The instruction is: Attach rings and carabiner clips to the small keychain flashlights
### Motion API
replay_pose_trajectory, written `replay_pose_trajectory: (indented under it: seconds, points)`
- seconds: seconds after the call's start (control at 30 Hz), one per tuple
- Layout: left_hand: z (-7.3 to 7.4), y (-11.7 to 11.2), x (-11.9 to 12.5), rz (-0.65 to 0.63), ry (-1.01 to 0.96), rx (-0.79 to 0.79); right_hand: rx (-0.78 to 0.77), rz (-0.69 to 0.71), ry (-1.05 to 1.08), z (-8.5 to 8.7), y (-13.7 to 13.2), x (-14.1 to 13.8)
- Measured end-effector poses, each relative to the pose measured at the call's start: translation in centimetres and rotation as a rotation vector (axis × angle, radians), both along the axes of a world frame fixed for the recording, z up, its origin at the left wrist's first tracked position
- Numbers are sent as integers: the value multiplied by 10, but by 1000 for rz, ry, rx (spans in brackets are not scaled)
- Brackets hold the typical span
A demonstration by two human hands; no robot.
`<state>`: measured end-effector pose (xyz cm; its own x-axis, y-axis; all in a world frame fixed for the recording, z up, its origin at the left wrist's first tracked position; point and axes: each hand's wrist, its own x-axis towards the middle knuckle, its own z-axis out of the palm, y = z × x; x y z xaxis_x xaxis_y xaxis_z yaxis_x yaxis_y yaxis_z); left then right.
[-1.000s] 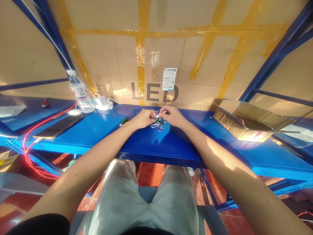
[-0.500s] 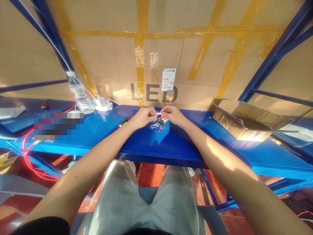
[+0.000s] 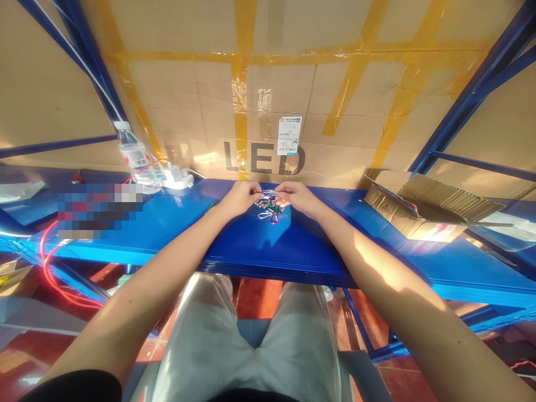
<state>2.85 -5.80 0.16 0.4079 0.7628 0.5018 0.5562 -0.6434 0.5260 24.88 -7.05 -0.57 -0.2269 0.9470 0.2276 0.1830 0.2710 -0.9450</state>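
Observation:
My left hand (image 3: 240,197) and my right hand (image 3: 296,198) meet over the blue shelf (image 3: 251,240), fingers pinched together on a small silver metal piece (image 3: 269,194) held between them. Just below it hangs a small bunch of coloured clips (image 3: 268,210), green, silver and purple, resting on the shelf. Whether the silver piece is joined to the bunch is too small to tell. A green pen-like object (image 3: 209,207) lies left of my left hand.
A taped cardboard wall marked LED (image 3: 263,159) stands right behind the hands. A water bottle (image 3: 134,153), a white charger (image 3: 176,177) and a red cable (image 3: 58,262) sit at the left. An open cardboard box (image 3: 431,209) lies on the right.
Both hands have lifted slightly and drawn a little apart, holding the silver piece higher above the bunch of clips. Nothing else moved.

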Motion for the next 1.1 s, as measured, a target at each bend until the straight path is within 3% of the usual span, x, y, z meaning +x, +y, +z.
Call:
replay_pose_trajectory:
  seconds: [0.23, 0.57, 1.1]
  points:
    - [0, -1, 2, -41, -87, -13, 37, -35, -27, 1, -2, 0]
    - [4, -20, 13, -153, 84, 300, 69, 57, -58, 1, -5, -2]
    - [-1, -17, 15, -149, 215, 348, 112, 88, -51, 1, -2, -1]
